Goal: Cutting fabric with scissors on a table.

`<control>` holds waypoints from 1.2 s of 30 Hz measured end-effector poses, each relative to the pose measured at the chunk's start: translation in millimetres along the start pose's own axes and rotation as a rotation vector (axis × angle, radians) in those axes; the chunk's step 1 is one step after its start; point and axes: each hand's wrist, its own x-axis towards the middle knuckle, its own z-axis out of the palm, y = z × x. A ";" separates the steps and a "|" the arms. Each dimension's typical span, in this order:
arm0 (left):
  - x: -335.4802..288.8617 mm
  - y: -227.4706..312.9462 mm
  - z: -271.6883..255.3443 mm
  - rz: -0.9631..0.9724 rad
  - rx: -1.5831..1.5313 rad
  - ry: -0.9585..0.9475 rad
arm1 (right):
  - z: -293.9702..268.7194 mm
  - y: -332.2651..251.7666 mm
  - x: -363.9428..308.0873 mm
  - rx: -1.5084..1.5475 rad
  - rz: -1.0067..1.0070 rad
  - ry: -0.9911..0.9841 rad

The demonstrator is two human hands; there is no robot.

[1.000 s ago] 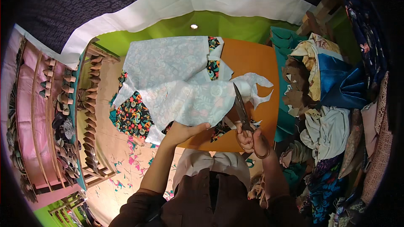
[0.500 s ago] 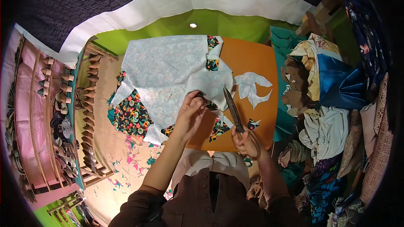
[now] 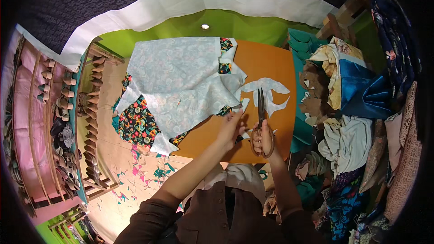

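My right hand (image 3: 263,142) grips a large pair of dark metal scissors (image 3: 261,105) by the handles. The blades look closed and point away from me, over a pale, curved cut-out piece of fabric (image 3: 271,85). To its left, my left hand (image 3: 229,131) hovers low over small cut scraps, its fingers loosely apart; it partly covers a dark patterned scrap (image 3: 239,138). Beyond that hand, a large sheet of fabric (image 3: 176,77) lies with its pale back upward. Its folded corners show a black floral face.
Under the fabric is an orange tabletop (image 3: 266,58). Heaped cloth, including a shiny blue piece (image 3: 361,86), crowds the right side. Racks of wooden shoe forms (image 3: 92,113) stand at left. Pink and green scraps (image 3: 140,167) litter the floor.
My left hand has left the big fabric's edge and moved right and nearer me. The scissors have swung upright beside the curved piece, and the fabric's right corner has settled leftward.
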 end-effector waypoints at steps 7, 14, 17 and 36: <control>49.9 16.8 10.6 0.134 -0.134 0.283 | -2.5 -0.2 -1.6 0.020 0.038 -0.022; 18.0 14.5 -8.0 0.531 -0.068 0.097 | -8.6 -0.5 3.1 0.058 0.024 -0.058; 5.6 15.6 -28.2 0.909 0.453 0.119 | -3.2 -0.9 5.8 0.024 -0.049 -0.028; -69.0 54.1 -65.2 0.083 -0.663 -0.446 | 61.3 -19.0 13.7 0.144 -0.164 0.058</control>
